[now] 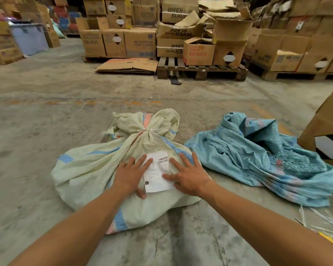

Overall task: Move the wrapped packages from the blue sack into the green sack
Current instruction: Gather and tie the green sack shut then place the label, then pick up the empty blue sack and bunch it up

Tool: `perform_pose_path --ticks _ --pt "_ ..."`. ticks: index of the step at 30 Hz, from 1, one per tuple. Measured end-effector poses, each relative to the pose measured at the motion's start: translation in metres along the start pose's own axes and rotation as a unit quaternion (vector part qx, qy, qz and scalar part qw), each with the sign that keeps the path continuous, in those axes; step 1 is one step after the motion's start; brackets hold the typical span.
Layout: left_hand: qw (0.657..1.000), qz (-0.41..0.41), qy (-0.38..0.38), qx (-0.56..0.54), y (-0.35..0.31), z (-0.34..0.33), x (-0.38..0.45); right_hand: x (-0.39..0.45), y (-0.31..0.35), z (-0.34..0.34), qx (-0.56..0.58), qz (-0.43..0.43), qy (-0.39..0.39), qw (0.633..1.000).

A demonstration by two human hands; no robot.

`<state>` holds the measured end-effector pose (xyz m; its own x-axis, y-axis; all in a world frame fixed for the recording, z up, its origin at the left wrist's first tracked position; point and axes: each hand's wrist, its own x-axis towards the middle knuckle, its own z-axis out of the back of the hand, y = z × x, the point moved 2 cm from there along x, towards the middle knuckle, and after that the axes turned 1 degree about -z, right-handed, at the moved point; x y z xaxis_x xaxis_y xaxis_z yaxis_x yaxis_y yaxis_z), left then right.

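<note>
Now both my hands lie flat, fingers spread and gripping nothing: left hand (130, 175) and right hand (188, 176) press either side of a white paper label (156, 172) on the tied, bulging pale green woven sack (85, 169). Right of my right fingers, the crumpled blue woven sack (258, 156) lies slack on the concrete floor (46, 112).

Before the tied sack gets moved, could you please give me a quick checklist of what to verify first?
1. Neck of the pale green woven sack tied with white cord: ok.
2. White paper shipping label lying flat on it: ok.
3. Left hand and right hand pressing flat, nothing gripped: ok.
4. Crumpled blue woven sack looks collapsed; emptied: cannot tell.
5. Packages inside green sack: cannot tell.
6. Grey concrete floor ahead free: ok.
</note>
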<state>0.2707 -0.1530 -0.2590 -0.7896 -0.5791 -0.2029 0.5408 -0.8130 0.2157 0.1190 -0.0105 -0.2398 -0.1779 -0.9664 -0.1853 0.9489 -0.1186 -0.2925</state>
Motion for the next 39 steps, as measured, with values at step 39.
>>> perform_pose_path --ticks 39 --pt "0.92 -0.126 -0.104 -0.356 -0.217 0.128 0.096 -0.13 -0.219 -0.063 0.38 -0.274 -0.078 0.88"
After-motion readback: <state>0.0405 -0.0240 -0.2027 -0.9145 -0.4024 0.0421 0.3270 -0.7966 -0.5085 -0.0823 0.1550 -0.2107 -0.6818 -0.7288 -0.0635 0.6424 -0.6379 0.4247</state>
